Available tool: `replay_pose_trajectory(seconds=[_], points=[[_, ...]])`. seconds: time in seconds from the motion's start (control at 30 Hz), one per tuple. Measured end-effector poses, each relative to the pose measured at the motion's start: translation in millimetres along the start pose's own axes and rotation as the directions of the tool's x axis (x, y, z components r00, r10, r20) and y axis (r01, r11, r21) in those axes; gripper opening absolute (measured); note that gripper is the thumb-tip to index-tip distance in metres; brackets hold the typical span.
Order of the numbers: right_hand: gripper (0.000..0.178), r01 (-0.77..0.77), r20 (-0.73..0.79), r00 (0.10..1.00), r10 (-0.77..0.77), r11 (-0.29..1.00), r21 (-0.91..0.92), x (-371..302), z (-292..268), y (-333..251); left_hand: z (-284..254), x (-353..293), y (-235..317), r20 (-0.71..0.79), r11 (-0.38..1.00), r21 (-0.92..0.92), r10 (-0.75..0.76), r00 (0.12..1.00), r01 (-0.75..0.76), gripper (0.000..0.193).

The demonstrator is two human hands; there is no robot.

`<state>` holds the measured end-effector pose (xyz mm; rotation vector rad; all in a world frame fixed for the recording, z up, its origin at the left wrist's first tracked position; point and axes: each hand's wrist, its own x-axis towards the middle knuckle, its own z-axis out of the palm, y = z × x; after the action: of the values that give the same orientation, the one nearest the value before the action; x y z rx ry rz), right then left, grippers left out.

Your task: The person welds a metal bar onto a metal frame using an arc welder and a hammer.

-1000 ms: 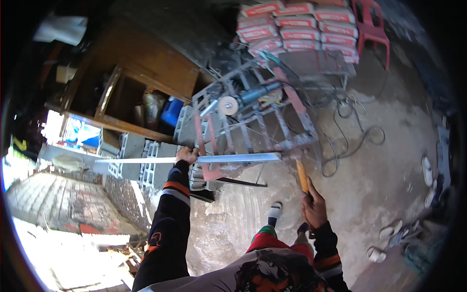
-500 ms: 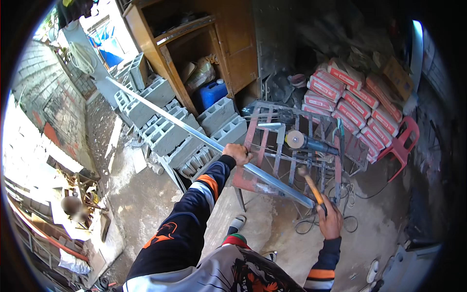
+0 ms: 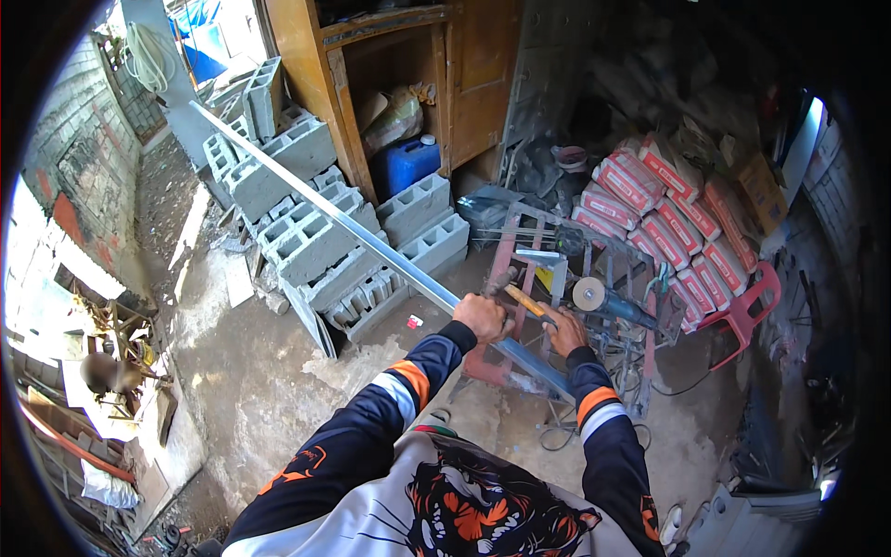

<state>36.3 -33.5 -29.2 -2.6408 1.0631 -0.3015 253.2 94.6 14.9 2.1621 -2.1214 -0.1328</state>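
Observation:
A long silver metal bar (image 3: 348,225) runs slantwise from the far left to near my body. My left hand (image 3: 483,318) is wrapped round its nearer part. In my right hand (image 3: 566,334) is a hammer (image 3: 529,301) with an orange-brown handle. The hammer's head is just beyond my left hand, over the bar's far side; whether it touches anything I cannot tell. Under the bar's near end stands a worn reddish metal frame (image 3: 504,249). A blue angle grinder (image 3: 620,305) with a pale disc lies on this frame, to the right of my right hand.
Grey hollow blocks (image 3: 316,246) are piled beneath the bar at left. Behind them, a blue jug (image 3: 408,169) sits in an open wooden cabinet (image 3: 478,84). Red-and-white sacks (image 3: 664,227) are stacked at right beside a red plastic chair (image 3: 742,316).
My right hand has brought the hammer leftward and away from me, close to my left hand. My left hand keeps its hold on the bar. The whole view has shifted slightly.

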Motion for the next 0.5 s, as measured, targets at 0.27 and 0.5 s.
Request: replay_pose_trajectory(seconds=[0.27, 0.5], points=[[0.064, -0.009, 0.096, 0.995, 0.011, 1.000, -0.023, -4.8, 7.0, 25.0, 13.2, -0.3, 6.9, -0.090, 0.993, -0.107, 0.048, 0.995, -0.058, 0.050], [0.067, -0.203, 0.388, 0.921, -0.040, 0.801, 0.564, -18.1, -33.8, -76.2, 34.9, -11.4, -3.7, -0.317, 0.982, -0.189, -0.041, 0.947, -0.021, 0.044]])
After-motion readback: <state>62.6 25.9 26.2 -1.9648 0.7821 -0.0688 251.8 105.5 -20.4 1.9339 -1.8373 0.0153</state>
